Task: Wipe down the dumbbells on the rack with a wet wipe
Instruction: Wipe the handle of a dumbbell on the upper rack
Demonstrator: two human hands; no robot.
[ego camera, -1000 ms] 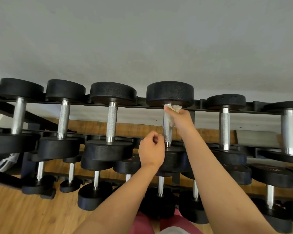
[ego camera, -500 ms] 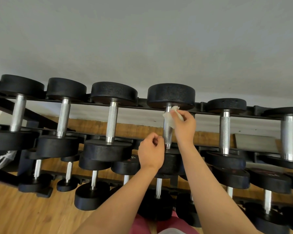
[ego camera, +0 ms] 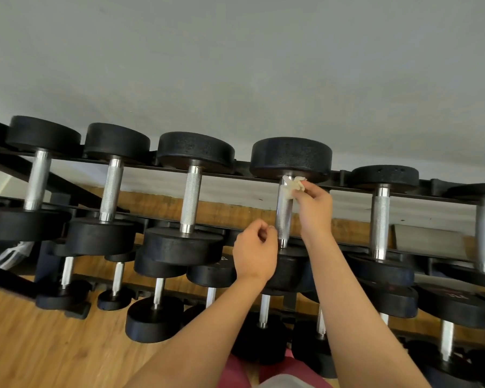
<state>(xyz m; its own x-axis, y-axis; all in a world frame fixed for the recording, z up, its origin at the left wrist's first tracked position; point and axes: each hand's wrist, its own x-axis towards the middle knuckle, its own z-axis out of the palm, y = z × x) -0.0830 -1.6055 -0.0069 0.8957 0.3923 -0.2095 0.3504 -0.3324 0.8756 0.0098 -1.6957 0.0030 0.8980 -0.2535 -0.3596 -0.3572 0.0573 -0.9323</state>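
Observation:
Several black dumbbells with steel handles lie across the top tier of a black rack (ego camera: 345, 175). My right hand (ego camera: 314, 208) pinches a crumpled white wet wipe (ego camera: 291, 186) against the top of the steel handle (ego camera: 283, 217) of the fourth dumbbell (ego camera: 291, 158), just under its far head. My left hand (ego camera: 254, 254) is curled loosely beside the lower end of that handle, fingertips close to it, holding nothing that I can see. The near head of this dumbbell is mostly hidden behind my left hand and right forearm.
Neighbouring dumbbells stand close on both sides: one to the left (ego camera: 191, 197) and one to the right (ego camera: 381, 219). Lower tiers hold smaller dumbbells (ego camera: 154, 317). A grey wall (ego camera: 235, 65) rises behind the rack; wooden floor (ego camera: 39, 345) lies below. Something white (ego camera: 11, 254) sits at the far left.
My right hand has loosened from a full grip around the handle's top to a fingertip pinch on the wipe and shifted a little right. My left hand has barely moved.

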